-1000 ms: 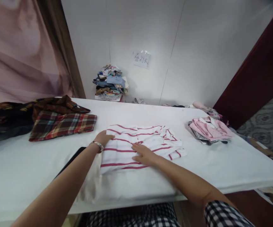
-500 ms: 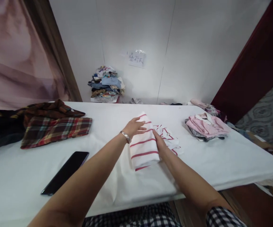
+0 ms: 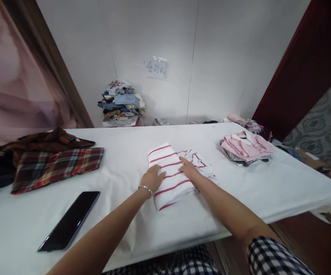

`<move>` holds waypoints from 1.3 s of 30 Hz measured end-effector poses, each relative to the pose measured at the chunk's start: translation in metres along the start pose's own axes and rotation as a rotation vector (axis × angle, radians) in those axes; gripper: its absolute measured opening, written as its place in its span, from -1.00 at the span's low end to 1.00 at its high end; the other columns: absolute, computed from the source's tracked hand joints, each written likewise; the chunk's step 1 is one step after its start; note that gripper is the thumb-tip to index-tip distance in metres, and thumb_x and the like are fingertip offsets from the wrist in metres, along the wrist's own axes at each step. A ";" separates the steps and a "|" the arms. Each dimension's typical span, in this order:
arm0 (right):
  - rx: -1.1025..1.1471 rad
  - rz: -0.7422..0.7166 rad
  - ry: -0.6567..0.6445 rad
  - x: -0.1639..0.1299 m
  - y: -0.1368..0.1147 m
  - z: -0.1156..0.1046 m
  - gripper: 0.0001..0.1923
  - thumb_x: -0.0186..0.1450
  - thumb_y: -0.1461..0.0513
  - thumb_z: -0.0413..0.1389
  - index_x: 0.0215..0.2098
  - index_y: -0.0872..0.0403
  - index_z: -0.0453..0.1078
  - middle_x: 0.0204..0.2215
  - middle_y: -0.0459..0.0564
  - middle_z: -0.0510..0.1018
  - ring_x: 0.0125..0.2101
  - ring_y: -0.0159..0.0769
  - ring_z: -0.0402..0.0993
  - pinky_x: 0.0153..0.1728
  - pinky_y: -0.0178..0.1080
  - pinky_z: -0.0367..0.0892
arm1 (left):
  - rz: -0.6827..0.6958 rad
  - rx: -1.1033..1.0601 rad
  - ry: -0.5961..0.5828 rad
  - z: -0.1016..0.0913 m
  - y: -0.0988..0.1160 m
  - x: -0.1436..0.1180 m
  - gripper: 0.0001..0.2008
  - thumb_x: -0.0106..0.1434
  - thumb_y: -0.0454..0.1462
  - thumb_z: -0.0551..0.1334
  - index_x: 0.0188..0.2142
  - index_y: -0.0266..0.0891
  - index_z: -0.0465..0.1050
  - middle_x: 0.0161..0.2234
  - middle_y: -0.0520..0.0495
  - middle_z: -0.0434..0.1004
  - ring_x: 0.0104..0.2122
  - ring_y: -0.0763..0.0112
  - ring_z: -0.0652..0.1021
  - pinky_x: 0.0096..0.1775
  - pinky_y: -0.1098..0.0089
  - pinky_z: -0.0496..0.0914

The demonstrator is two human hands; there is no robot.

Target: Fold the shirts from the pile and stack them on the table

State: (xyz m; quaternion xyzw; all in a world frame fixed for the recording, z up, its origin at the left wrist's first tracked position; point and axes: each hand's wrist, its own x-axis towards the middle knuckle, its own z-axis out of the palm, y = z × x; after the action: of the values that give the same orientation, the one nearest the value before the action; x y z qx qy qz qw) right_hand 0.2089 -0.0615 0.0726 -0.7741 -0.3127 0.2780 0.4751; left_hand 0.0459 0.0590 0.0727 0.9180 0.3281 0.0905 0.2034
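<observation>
Left hand (image 3: pixel 153 178) laid flat, fingers spread, on left edge of folded striped shirt (image 3: pixel 171 173); nothing gripped. Right hand (image 3: pixel 188 168) pressed flat on shirt's right side, over the bunched part. Shirt sits mid-table (image 3: pixel 125 137), bare cloth all round. Phone (image 3: pixel 69 220) near front-left edge, plaid shirt (image 3: pixel 56 164) far left, pink pile (image 3: pixel 247 147) well right.

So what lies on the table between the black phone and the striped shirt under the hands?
In the head view, only bare white table separates the phone from the striped shirt; the left hand and forearm cross above it.
</observation>
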 end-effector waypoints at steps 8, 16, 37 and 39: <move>0.016 -0.147 0.163 -0.055 0.031 -0.022 -0.41 0.14 0.26 0.10 0.17 -0.01 0.35 0.07 0.05 0.50 -0.10 -0.17 0.49 -0.03 -0.08 0.42 | 0.116 0.065 0.069 -0.021 -0.003 0.041 -0.59 0.32 -0.15 0.16 0.12 -0.20 0.42 0.29 -0.17 0.29 0.27 0.19 0.32 0.29 0.28 0.16; 0.797 0.445 0.139 -0.153 0.048 -0.047 -0.56 0.07 0.14 0.37 -0.10 0.01 0.42 -0.12 0.14 0.60 -0.27 -0.18 0.62 -0.42 -0.23 0.55 | -0.059 0.055 -0.123 -0.029 -0.010 0.140 -0.22 0.23 0.08 0.18 0.32 -0.27 0.12 0.35 -0.30 0.14 0.28 -0.03 0.29 0.22 0.11 0.26; 0.748 0.313 0.128 -0.096 0.003 -0.012 -0.63 -0.02 0.02 0.36 -0.58 0.10 0.36 -0.68 -0.17 0.37 -0.64 -0.52 0.17 -0.65 -0.42 -0.03 | 0.098 -0.162 -0.550 -0.045 0.048 0.203 -0.65 0.00 0.01 0.38 -0.31 -0.16 0.62 -0.17 -0.13 0.67 -0.13 0.06 0.60 -0.10 0.23 0.45; 0.642 0.201 0.189 -0.081 -0.015 -0.038 -0.67 -0.03 0.05 0.35 -0.52 0.10 0.41 -0.63 -0.17 0.39 -0.61 -0.51 0.15 -0.60 -0.40 0.01 | 0.096 -0.443 -0.469 -0.077 0.041 0.203 -0.63 0.04 -0.01 0.38 -0.26 -0.21 0.61 -0.18 -0.14 0.66 -0.14 0.13 0.61 -0.10 0.26 0.46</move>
State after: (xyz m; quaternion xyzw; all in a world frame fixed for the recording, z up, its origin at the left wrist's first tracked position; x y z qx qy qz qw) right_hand 0.1806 -0.1385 0.1124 -0.6345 -0.0860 0.3346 0.6914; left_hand 0.2025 0.1841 0.1663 0.8617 0.2013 -0.0448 0.4636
